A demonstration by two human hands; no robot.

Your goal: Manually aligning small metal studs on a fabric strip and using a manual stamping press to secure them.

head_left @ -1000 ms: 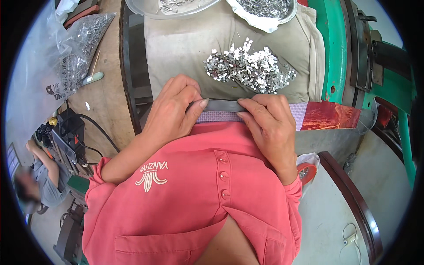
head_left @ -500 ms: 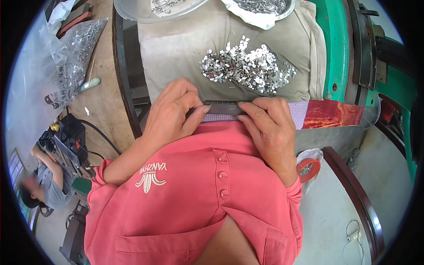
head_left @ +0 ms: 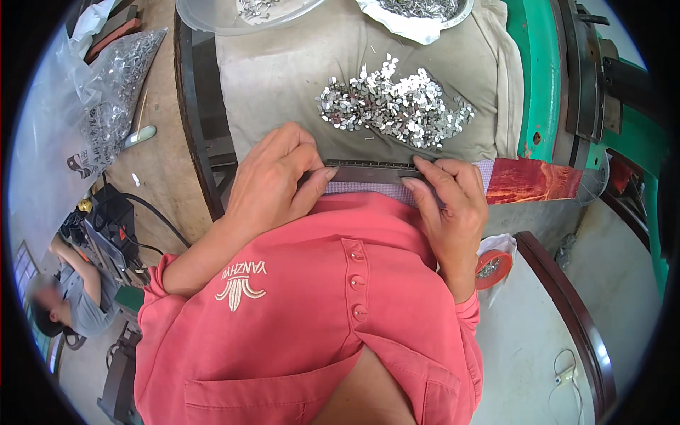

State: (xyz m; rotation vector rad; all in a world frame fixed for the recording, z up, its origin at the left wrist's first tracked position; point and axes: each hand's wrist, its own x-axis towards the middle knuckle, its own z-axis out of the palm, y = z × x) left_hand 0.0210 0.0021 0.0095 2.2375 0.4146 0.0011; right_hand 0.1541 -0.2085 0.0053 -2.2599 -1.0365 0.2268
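Between my hands, close to my body, lies a narrow dark metal strip (head_left: 372,172) with a row of small notches along its far edge. My left hand (head_left: 276,173) is closed, pinching the strip's left end between thumb and fingers. At the other end, the thumb and forefinger of my right hand (head_left: 455,198) grip the strip. Just beyond it, a pile of small shiny metal flakes (head_left: 397,106) rests on a khaki cloth (head_left: 273,78). Whether anything tiny sits in the notches is too small to tell.
A clear plastic tub (head_left: 212,25) and a metal bowl of small metal pins (head_left: 425,8) stand at the far side. Green machine framing (head_left: 542,85) rises on the right. On the left are a bag of metal parts (head_left: 117,99) and a seated person (head_left: 78,297). A red dish (head_left: 496,269) sits lower right.
My right hand has slid to the right along the strip, exposing more of its notched length. My left hand keeps its pinch in nearly the same place.
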